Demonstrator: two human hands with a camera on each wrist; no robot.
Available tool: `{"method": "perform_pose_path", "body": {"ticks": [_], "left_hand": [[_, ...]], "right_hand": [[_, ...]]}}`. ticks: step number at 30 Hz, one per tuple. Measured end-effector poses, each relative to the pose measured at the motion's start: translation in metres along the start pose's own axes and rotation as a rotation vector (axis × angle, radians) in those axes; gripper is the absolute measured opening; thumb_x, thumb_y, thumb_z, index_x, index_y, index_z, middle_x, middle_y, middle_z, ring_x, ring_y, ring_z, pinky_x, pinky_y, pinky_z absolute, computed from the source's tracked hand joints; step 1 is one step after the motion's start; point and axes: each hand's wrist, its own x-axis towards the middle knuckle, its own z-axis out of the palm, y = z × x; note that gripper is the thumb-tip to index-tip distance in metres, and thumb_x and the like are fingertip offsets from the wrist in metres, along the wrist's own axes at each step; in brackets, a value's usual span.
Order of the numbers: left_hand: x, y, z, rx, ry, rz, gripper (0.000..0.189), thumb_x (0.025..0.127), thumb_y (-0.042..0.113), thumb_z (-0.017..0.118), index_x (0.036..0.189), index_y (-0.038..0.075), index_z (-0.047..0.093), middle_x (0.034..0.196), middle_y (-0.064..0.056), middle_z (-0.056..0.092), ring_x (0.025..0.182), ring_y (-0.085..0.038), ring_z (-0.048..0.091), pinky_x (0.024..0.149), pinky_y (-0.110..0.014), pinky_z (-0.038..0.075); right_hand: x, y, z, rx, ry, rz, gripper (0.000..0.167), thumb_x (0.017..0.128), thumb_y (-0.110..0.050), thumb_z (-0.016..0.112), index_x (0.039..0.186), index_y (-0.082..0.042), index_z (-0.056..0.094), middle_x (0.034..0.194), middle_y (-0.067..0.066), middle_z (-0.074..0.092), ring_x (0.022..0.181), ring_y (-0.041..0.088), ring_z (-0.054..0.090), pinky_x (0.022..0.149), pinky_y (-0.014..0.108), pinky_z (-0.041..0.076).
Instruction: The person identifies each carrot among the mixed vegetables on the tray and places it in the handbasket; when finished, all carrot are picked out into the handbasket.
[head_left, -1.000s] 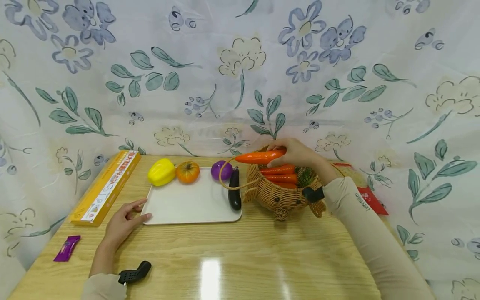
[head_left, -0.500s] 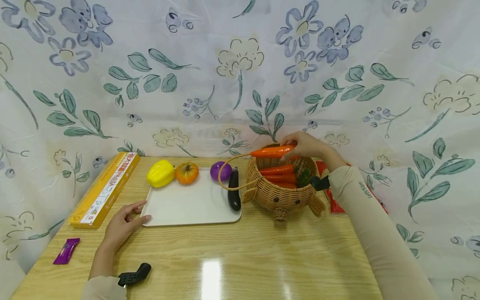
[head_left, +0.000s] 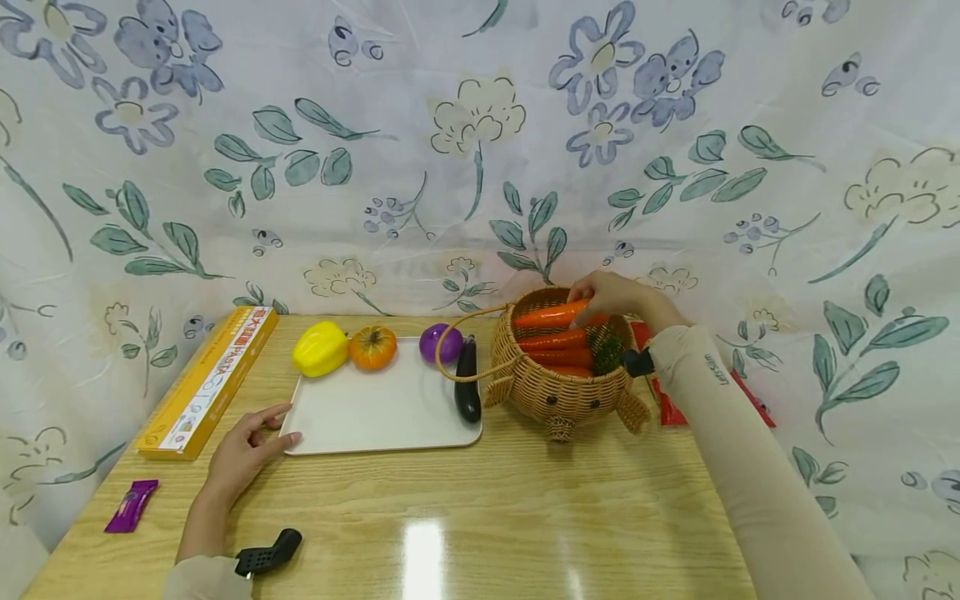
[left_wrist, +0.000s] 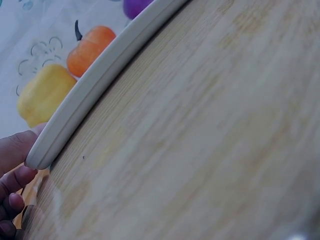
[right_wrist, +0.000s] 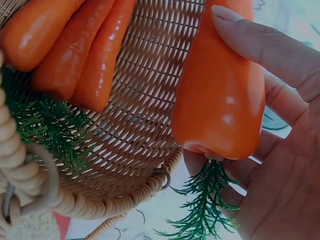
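My right hand point(head_left: 611, 296) grips an orange carrot point(head_left: 551, 315) just inside the back rim of a pig-faced wicker basket point(head_left: 562, 398). The right wrist view shows thumb and fingers around this carrot point(right_wrist: 220, 107), its green top hanging free. Several other carrots point(head_left: 558, 357) lie side by side in the basket. My left hand point(head_left: 243, 450) holds the near left corner of a white tray point(head_left: 375, 417) between thumb and fingers; the tray's rim point(left_wrist: 95, 85) crosses the left wrist view. A yellow bell pepper point(head_left: 320, 348), small pumpkin point(head_left: 372, 347), round purple vegetable point(head_left: 441, 343) and eggplant point(head_left: 467, 383) sit around the tray's edges.
The basket's handle point(head_left: 457, 377) leans left over the tray. A yellow pasta box point(head_left: 210, 383) lies at the left, with a purple wrapped snack point(head_left: 132, 506) nearer. Red packaging point(head_left: 671, 408) shows behind my right forearm. A floral curtain point(head_left: 420, 158) backs the table.
My right hand has carried the carrot rightward and lowered it from above the rim into the basket. The left hand stays at the tray's corner.
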Motion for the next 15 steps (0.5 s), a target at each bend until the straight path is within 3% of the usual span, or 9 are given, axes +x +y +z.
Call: {"method": "perform_pose_path", "body": {"ticks": [7, 15], "left_hand": [[-0.001, 0.001, 0.001, -0.005, -0.004, -0.008, 0.06, 0.091, 0.04, 0.072, 0.14, 0.01, 0.056, 0.109, -0.005, 0.051, 0.076, -0.01, 0.039, 0.065, -0.029, 0.03], [-0.001, 0.002, 0.001, -0.007, 0.005, -0.011, 0.059, 0.091, 0.041, 0.071, 0.14, 0.011, 0.057, 0.108, -0.003, 0.051, 0.078, -0.01, 0.039, 0.066, -0.029, 0.03]], "right_hand": [[0.009, -0.002, 0.003, -0.047, -0.068, 0.01, 0.033, 0.085, -0.017, 0.077, 0.112, 0.0, 0.068, 0.124, 0.022, 0.061, 0.113, 0.038, 0.054, 0.094, 0.051, 0.046], [0.027, -0.004, 0.014, -0.096, -0.112, 0.004, 0.032, 0.083, -0.016, 0.078, 0.109, -0.001, 0.069, 0.107, 0.014, 0.06, 0.092, 0.026, 0.048, 0.08, 0.038, 0.044]]}}
